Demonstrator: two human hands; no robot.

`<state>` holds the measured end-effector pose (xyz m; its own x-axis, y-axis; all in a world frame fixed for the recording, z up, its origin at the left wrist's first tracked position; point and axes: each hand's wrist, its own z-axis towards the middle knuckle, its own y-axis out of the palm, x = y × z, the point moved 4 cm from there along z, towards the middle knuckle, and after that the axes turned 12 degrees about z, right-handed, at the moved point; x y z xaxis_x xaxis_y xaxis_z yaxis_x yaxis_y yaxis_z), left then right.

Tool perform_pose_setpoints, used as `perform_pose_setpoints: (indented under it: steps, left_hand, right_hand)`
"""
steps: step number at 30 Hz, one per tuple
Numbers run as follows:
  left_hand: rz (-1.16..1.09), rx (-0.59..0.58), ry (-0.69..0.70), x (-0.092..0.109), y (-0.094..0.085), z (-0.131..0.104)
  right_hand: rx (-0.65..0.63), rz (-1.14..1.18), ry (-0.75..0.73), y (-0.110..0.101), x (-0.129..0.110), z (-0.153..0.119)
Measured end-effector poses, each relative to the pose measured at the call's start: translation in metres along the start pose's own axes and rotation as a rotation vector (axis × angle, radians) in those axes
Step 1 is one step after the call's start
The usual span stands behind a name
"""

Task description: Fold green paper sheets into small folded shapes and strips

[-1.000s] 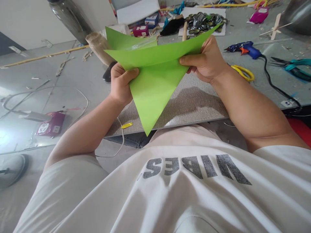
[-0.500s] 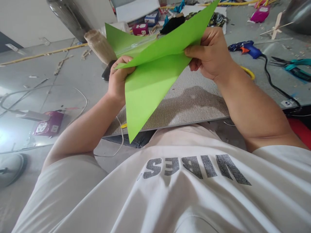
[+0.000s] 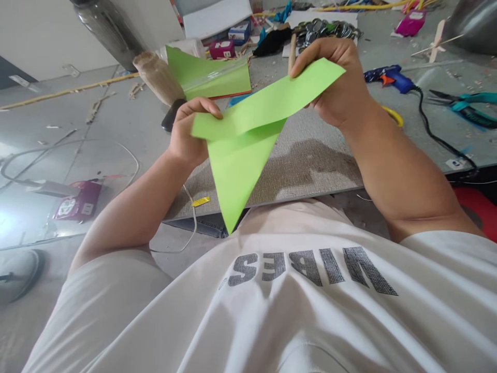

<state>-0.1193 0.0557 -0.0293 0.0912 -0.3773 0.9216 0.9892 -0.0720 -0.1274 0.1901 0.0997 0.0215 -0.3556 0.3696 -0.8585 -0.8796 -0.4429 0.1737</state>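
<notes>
In both hands [image 3: 188,133] [image 3: 344,98], green paper [image 3: 267,106], blue item [image 3: 238,99] part-hidden

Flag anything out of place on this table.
The glue gun lies on its side rather than standing, and brown scraps lie strewn at the left, so the grey table looks untidy. I see no obvious spill.

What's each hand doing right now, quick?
Left hand: closed on the left end of the green paper.
Right hand: closed on the paper's right end, raised higher than the left.

The folded green paper [image 3: 241,166] hangs point downward
</notes>
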Motion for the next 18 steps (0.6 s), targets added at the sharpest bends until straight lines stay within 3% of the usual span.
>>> perform_pose_setpoints:
  steps: [5,6,8,10,13,16,18]
  left_hand:
    - [0.043,-0.69,-0.173,0.017,0.021,-0.014]
    - [0.021,-0.758,-0.176,0.022,0.027,-0.019]
    - [-0.009,-0.701,-0.174,0.028,0.035,-0.024]
    - [0.008,-0.556,-0.16,0.03,0.043,-0.027]
    - [0.02,-0.543,-0.178,0.027,0.058,-0.034]
    - [0.031,-0.538,-0.167,0.024,0.067,-0.039]
    - [0.031,-0.439,-0.148,0.021,0.065,-0.037]
  right_hand:
    - [-0.111,-0.051,-0.059,0.008,-0.017,-0.002]
    - [-0.147,-0.075,-0.043,0.012,-0.018,-0.003]
    - [-0.227,-0.133,-0.016,0.023,-0.017,-0.004]
    - [-0.311,-0.195,0.002,0.034,-0.012,-0.005]
    - [-0.404,-0.243,0.013,0.046,-0.002,0.001]
    - [-0.408,-0.269,0.0,0.053,0.002,0.015]
    - [-0.372,-0.256,-0.003,0.058,-0.002,0.024]
